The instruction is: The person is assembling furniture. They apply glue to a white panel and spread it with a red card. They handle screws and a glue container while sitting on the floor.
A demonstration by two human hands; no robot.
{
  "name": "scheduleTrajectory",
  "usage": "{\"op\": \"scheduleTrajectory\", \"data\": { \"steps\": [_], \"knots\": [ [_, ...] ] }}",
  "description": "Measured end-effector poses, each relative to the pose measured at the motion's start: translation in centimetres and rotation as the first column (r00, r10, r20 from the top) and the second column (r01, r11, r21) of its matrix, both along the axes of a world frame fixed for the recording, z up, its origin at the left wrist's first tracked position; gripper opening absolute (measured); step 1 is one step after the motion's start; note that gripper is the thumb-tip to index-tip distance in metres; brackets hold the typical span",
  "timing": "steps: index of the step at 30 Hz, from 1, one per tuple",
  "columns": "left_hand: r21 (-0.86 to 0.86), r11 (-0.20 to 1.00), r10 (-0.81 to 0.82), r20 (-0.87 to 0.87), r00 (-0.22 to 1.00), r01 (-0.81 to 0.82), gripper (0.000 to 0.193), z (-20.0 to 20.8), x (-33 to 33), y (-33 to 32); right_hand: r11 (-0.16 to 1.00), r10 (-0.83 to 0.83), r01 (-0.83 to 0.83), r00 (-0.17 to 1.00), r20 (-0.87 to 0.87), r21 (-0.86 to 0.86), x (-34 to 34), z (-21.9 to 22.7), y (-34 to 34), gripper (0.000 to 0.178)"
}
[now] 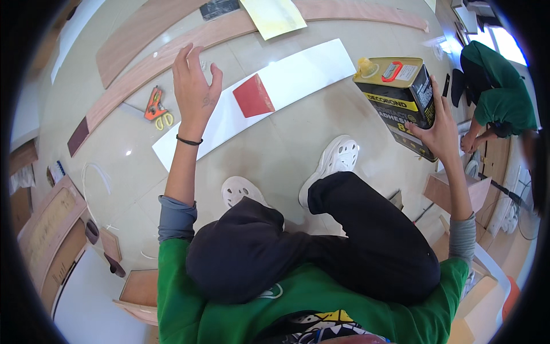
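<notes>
The left hand is raised empty, thumb parted from loosely bent fingers, seen across the far edge of a white strip panel. The right hand spreads wide against the side of a black-and-yellow rectangular metal can; how firmly it grips, I cannot tell. The can is just beyond the panel's right end. A dark-red rectangular piece lies mid-panel; yellow-handled scissors lie beyond its left far edge.
</notes>
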State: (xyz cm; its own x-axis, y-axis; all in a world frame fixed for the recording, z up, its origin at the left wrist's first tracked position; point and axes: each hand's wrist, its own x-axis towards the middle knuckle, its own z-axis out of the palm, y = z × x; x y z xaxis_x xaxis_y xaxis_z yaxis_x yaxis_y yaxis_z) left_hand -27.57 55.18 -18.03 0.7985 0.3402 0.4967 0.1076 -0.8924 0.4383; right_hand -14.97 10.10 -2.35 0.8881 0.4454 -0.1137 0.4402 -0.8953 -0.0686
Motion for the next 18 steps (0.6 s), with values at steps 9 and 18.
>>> {"op": "scheduleTrajectory", "data": {
  "steps": [9, 18],
  "knots": [
    [-0.095, 0.992, -0.114, -0.441, 0.890, 0.080, 0.057, -5.8, -2.5, -2.5, 0.992, 0.072, -0.078, 0.995, -0.062, -0.101, 2.4, -0.5, 1.6, 0.117],
    [-0.172, 0.984, -0.141, -0.565, 0.813, 0.050, 0.104, -8.1, -3.0, -6.0, 0.948, 0.178, -0.186, 0.983, -0.055, -0.259, 5.3, -0.2, 4.7, 0.116]
  ]
}}
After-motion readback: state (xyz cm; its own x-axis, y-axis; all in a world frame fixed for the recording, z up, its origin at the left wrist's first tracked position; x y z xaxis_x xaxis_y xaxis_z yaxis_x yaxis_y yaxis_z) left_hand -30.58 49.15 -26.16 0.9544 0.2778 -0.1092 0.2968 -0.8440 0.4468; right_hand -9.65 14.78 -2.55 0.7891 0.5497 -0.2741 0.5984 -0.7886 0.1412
